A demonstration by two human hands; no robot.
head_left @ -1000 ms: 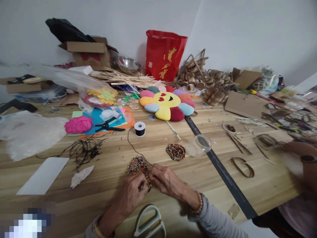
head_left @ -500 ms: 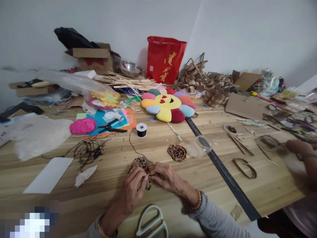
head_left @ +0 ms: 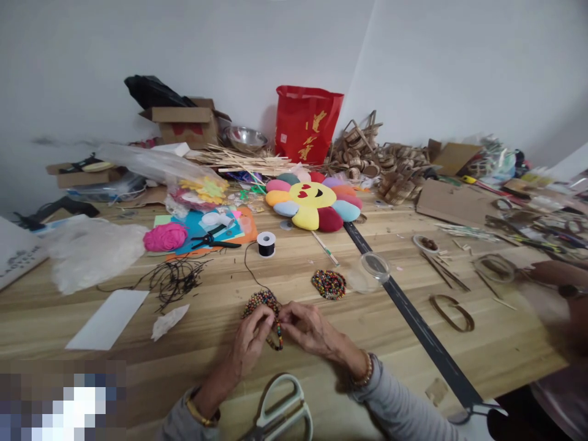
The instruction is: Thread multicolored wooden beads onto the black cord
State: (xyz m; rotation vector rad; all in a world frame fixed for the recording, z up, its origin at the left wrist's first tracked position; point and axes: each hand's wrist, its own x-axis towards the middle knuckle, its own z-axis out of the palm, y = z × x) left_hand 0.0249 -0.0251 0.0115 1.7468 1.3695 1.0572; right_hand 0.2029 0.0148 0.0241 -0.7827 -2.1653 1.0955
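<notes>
A string of small multicoloured beads [head_left: 261, 300] is bunched on the wooden table, with a loop hanging down between my hands. My left hand [head_left: 248, 338] pinches the beaded strand from the left, thumb against forefinger. Close beside it, my right hand [head_left: 309, 327] has its fingertips pressed together at the strand's end; the thin cord there is mostly hidden. Black cord runs from the beads back to a white-ended spool [head_left: 266, 244]. A separate coil of beads [head_left: 329, 284] lies to the right of my hands. Pale-handled scissors [head_left: 285, 405] rest near the table's front edge.
A long black strip [head_left: 422, 337] crosses the table, with a clear round lid [head_left: 375, 266] on it. Tangled black cord [head_left: 179, 282] and white paper [head_left: 109, 320] lie left. Behind are a flower cushion [head_left: 315, 199] and red bag [head_left: 309, 122]. Another person's hand [head_left: 549, 272] is at right.
The view has tilted and turned slightly, so background things sit lower and further right. My hands stay at the beads, fingers close together. A dark, thin-framed object has appeared at the lower right.
</notes>
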